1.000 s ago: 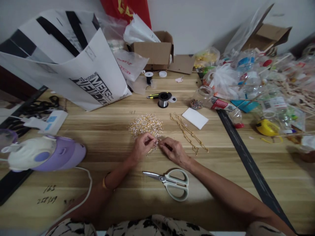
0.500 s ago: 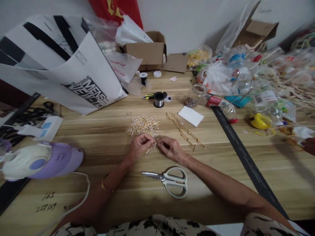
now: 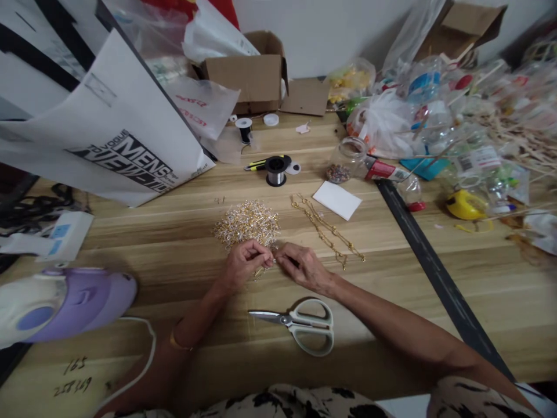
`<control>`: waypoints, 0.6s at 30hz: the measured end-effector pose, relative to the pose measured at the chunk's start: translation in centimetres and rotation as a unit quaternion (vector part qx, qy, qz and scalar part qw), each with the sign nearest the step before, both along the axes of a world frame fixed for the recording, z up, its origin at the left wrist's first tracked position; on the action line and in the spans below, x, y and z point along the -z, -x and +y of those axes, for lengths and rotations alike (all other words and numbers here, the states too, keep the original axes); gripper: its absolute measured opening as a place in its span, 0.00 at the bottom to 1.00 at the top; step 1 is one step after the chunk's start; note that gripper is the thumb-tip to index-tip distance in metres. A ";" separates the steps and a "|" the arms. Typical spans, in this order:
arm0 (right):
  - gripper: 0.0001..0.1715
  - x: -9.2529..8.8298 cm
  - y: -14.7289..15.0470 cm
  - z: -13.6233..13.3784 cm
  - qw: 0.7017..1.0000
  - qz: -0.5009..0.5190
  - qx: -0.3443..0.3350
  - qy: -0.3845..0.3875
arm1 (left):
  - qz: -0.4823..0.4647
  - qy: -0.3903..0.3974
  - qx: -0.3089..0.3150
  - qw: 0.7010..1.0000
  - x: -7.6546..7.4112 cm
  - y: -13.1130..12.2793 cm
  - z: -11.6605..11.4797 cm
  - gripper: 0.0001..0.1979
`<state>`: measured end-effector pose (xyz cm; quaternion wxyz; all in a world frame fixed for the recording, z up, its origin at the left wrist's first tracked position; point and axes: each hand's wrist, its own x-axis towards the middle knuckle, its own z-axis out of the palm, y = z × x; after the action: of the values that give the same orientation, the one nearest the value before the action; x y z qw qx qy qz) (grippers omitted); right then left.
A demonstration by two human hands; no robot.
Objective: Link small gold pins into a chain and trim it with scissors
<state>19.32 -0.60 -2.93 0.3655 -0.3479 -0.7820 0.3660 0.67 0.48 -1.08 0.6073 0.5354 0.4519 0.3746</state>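
My left hand (image 3: 247, 262) is closed in a pinch at the near edge of a heap of small gold and silver metal pieces (image 3: 248, 222). Fingertip to fingertip with it, my right hand (image 3: 303, 266) pinches too. What sits between the fingers is too small to make out. A few loose metal pieces (image 3: 260, 273) lie under my left fingers. To the right of my right hand, two gold chains (image 3: 322, 230) stretch across the wood. Scissors with pale handles (image 3: 300, 325) rest nearer to me, blades pointing left.
A wire spool (image 3: 275, 172) and a yellow-black cutter (image 3: 256, 166) lie beyond the heap. Behind the chains are a white card (image 3: 337, 200) and a jar of beads (image 3: 339, 172). A purple-white appliance (image 3: 82, 302) and a large paper bag (image 3: 126, 139) stand left; plastic bottles (image 3: 429, 125) crowd the right.
My view has shifted slightly, so the bag and appliance sit further left. Both hands keep their pinch at the same spot by the heap. A dark hand at the right edge is gone from view.
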 end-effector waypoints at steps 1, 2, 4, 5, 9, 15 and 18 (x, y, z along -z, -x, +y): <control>0.09 0.0 0.0 0.0 1.000 -0.004 0.000 -0.001 | -0.001 0.000 0.001 1.000 0.0 0.0 0.0 0.10; 0.09 0.1 0.0 0.0 1.000 -0.008 0.001 -0.002 | -0.003 0.002 0.002 1.000 -0.1 0.0 -0.1 0.10; 0.09 0.1 0.0 0.0 1.000 -0.010 0.003 -0.004 | -0.004 0.008 -0.001 1.000 -0.2 0.0 -0.1 0.10; 0.09 0.2 -0.1 0.0 1.000 -0.010 0.004 -0.004 | -0.004 0.011 -0.005 1.000 -0.2 0.0 -0.2 0.09; 0.08 0.2 -0.1 0.0 1.000 -0.008 0.009 -0.003 | -0.006 0.010 -0.026 1.000 -0.2 -0.1 -0.3 0.09; 0.08 0.1 -0.1 -0.2 1.000 -0.001 0.014 -0.011 | 0.006 -0.023 -0.053 0.998 -0.1 -0.1 -0.5 0.08; 0.08 0.1 0.0 -0.3 0.999 0.016 0.017 -0.024 | 0.017 -0.030 -0.060 0.998 0.3 0.0 -0.4 0.07</control>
<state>19.35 -0.85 -3.05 0.3924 -0.3466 -0.7783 0.3465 0.65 0.06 -1.35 0.5595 0.5320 0.4818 0.4144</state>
